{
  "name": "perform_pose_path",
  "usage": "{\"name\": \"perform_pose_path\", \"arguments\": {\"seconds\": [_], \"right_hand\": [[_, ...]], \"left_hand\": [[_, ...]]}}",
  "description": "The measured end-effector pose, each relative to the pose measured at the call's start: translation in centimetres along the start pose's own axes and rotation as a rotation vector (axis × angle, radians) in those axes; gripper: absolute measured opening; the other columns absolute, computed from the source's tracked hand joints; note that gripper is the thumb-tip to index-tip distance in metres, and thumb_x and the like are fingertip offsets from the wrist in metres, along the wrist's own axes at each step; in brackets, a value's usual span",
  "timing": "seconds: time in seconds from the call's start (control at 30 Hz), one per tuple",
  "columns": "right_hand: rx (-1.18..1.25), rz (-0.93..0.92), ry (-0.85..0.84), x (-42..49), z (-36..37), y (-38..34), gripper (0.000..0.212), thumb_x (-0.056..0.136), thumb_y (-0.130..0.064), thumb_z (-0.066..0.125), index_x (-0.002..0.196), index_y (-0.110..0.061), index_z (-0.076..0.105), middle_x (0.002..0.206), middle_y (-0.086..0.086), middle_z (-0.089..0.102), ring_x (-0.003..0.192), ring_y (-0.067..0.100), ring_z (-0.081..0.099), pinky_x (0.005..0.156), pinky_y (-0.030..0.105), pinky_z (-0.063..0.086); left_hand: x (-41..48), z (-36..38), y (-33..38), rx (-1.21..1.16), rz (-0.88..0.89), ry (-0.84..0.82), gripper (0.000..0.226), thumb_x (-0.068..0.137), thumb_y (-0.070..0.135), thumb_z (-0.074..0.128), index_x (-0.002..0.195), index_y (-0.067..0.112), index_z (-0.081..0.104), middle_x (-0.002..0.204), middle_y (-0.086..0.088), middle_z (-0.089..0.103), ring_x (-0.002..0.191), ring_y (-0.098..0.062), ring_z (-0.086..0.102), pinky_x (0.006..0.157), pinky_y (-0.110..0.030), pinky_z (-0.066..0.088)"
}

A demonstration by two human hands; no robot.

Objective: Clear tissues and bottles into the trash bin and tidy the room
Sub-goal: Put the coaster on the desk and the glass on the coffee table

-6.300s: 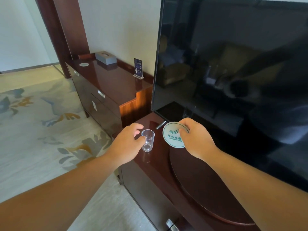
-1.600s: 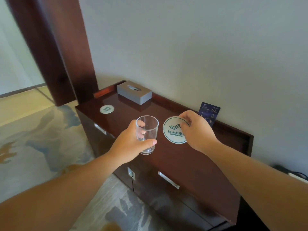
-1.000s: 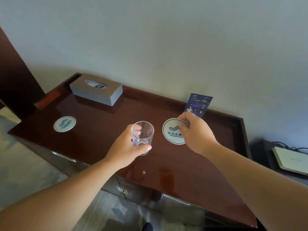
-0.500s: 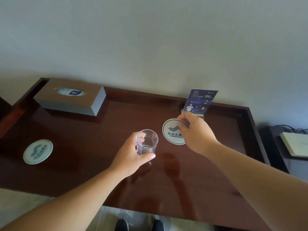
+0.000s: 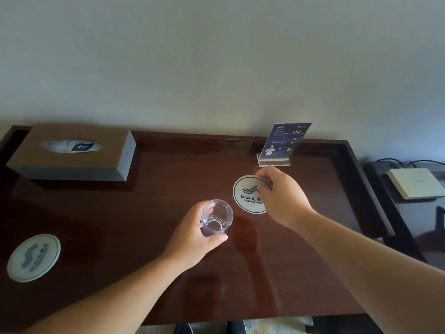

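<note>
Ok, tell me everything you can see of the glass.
The glass is a small clear tumbler with a round rim and a thicker base, and it looks empty. It is roughly upright, seen from above. The left hand grips its side, and the fingers show through the wall. It is over the dark glossy desk, just left of the white coaster. Whether its base touches the desk cannot be told.
</note>
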State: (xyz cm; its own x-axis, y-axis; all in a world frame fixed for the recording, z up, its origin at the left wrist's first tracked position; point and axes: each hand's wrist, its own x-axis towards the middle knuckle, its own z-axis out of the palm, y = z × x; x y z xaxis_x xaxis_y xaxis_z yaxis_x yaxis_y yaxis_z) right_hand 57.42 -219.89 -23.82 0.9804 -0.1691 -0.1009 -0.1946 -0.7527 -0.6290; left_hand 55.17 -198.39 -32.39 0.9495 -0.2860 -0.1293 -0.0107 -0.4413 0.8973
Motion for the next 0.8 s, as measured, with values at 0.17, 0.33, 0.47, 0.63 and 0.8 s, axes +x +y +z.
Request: {"name": "perform_pose_path", "arguments": {"seconds": [0.17,0.33,0.47,0.63,0.8], "right_hand": [[0.009,0.015,0.015,0.0,1.0,-0.6,0.018,0.09,-0.018,0.052,0.09,-0.036,0.054,0.084,-0.017,0.062,0.075,-0.004,0.054,0.051,0.014,0.034],[0.02,0.022,0.031,-0.1,1.6,-1.1,0.02,0.089,-0.016,0.052,0.09,-0.036,0.054,0.084,-0.018,0.062,0.076,-0.004,0.054,0.053,0.015,0.035],[0.058,0.029,0.051,0.0,1.4,-1.9,0.024,0.088,-0.013,0.053,0.089,-0.037,0.054,0.087,-0.016,0.064,0.08,0.002,0.057,0.057,0.017,0.039],[0.111,0.027,0.095,0.5,0.5,-3.5,0.026,0.09,-0.01,0.051,0.093,-0.035,0.058,0.092,-0.013,0.066,0.084,0.009,0.06,0.063,0.025,0.047],[0.122,-0.015,0.093,1.5,0.1,-5.2,0.024,0.089,-0.012,0.05,0.093,-0.034,0.059,0.089,-0.016,0.066,0.081,0.002,0.059,0.063,0.024,0.048]], "left_hand": [[-0.3,-0.1,-1.0,-0.006,0.016,0.012,0.066,0.064,0.031,0.083,0.111,0.057,0.045,0.119,0.025,0.056,0.111,0.007,0.053,0.093,-0.012,0.04],[-0.2,-0.2,-1.4,0.016,0.028,-0.027,0.067,0.062,0.039,0.08,0.116,0.056,0.043,0.121,0.027,0.053,0.113,0.008,0.05,0.091,-0.007,0.036],[-0.2,-1.2,-2.2,0.037,-0.013,-0.115,0.079,0.066,0.034,0.072,0.132,0.053,0.032,0.132,0.025,0.041,0.123,0.005,0.043,0.099,-0.02,0.039],[0.7,-4.8,-2.4,0.093,-0.044,-0.066,0.059,0.078,0.008,0.056,0.122,0.047,0.045,0.121,0.019,0.053,0.116,0.003,0.049,0.092,-0.016,0.041],[3.4,-7.4,1.7,0.069,0.046,0.106,0.027,0.089,0.013,0.056,0.103,0.037,0.06,0.095,0.016,0.066,0.087,0.004,0.059,0.078,-0.019,0.048]]}}
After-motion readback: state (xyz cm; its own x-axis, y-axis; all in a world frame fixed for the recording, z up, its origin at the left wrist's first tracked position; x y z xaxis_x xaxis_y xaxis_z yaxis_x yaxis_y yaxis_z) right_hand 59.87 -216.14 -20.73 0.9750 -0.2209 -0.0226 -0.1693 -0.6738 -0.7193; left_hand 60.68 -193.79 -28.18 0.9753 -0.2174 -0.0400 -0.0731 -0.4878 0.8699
